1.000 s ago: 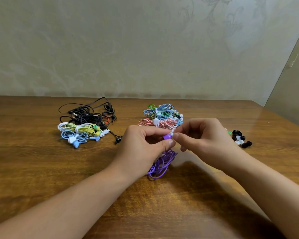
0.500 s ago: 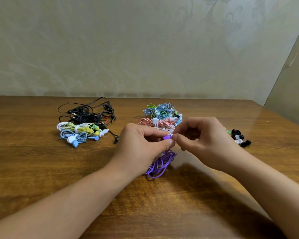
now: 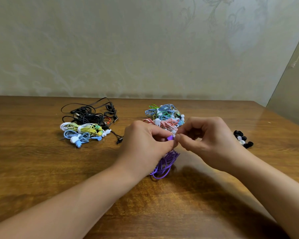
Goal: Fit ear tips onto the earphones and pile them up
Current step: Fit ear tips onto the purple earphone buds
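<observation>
My left hand [image 3: 146, 145] pinches a purple earbud [image 3: 170, 138] above the wooden table; its coiled purple cable [image 3: 165, 165] hangs down to the tabletop. My right hand [image 3: 209, 140] meets it from the right, thumb and forefinger closed against the bud's tip on something small and pale, mostly hidden. A heap of blue, green and red-white earphones [image 3: 164, 116] lies just behind my hands. Another heap of black, yellow-green and light blue earphones [image 3: 86, 125] lies at the left. Loose black and white ear tips [image 3: 242, 139] sit at the right.
The wooden table [image 3: 41, 169] runs to a pale patterned wall [image 3: 145, 49] at the back. Its right edge [image 3: 283, 118] slants near a plain panel.
Both hands stay pressed together at the purple earbud; the fingers shift only slightly. The purple cable hangs much as before.
</observation>
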